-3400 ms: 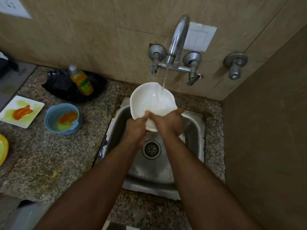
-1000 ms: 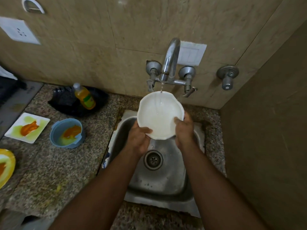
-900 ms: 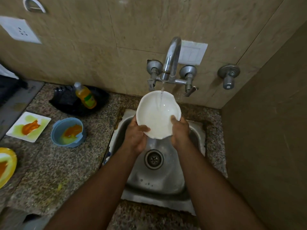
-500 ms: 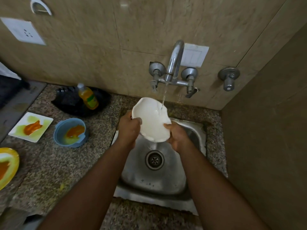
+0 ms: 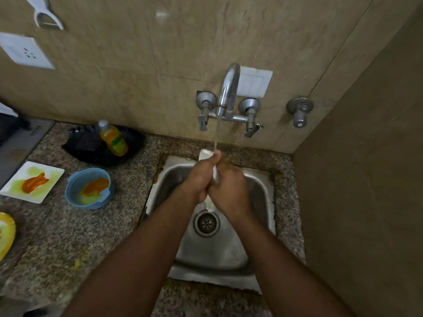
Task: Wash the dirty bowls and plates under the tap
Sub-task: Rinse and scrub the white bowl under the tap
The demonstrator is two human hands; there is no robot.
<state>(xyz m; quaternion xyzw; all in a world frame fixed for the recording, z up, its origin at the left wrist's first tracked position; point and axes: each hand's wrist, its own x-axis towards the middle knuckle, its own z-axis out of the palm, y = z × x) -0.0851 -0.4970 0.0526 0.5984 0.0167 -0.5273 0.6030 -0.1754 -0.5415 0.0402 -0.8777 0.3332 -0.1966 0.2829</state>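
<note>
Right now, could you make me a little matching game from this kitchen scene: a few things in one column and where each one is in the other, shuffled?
Things:
1. white bowl
2. blue bowl
3. square white plate
4. soap bottle

Places:
A. on the black bag by the wall
B. on the counter left of the sink, smeared orange inside
C. held edge-on between both hands under the tap
D. farther left on the counter, smeared orange and green

Pairs: 1-C, 2-B, 3-D, 4-A

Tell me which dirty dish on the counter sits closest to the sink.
The blue bowl with orange and green smears. The white square plate lies further left, and the yellow plate is at the left edge.
</note>
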